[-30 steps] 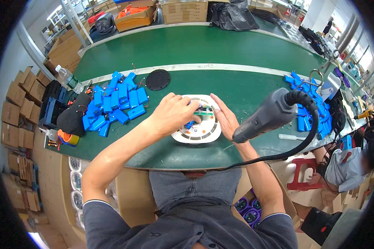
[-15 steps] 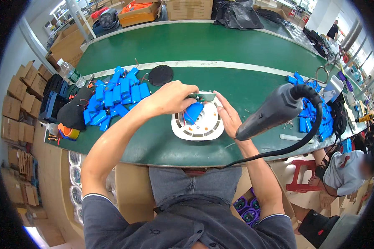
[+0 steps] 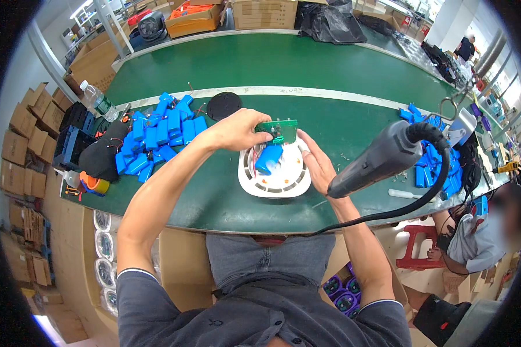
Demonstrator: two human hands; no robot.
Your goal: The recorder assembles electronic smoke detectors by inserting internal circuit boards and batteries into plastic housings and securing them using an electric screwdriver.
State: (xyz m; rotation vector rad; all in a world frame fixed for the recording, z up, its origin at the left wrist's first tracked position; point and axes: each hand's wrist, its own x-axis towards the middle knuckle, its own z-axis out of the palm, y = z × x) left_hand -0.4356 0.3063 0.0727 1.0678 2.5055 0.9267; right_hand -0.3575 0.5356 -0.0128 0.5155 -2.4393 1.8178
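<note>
My left hand (image 3: 244,128) pinches the left end of a green circuit board (image 3: 285,130), which is tilted up over the far part of a round white plastic housing (image 3: 272,188). Inside the housing sits a blue battery pack (image 3: 268,159), with thin wires beside it. My right hand (image 3: 318,165) lies along the housing's right rim, fingers closed against it and steadying it. A dark grey corded power screwdriver (image 3: 376,156) hangs above my right wrist and hides part of it.
Blue battery packs (image 3: 162,130) are heaped at the left, more (image 3: 428,168) at the right. A black round disc (image 3: 224,106) lies behind my left hand. A clear bottle (image 3: 98,101) stands far left. A white stick-like tool (image 3: 410,195) rests at right. A person (image 3: 480,243) sits beyond it.
The circuit board has been tipped up, so more of its face shows, and it has shifted slightly left. My right hand stays at the housing's rim.
</note>
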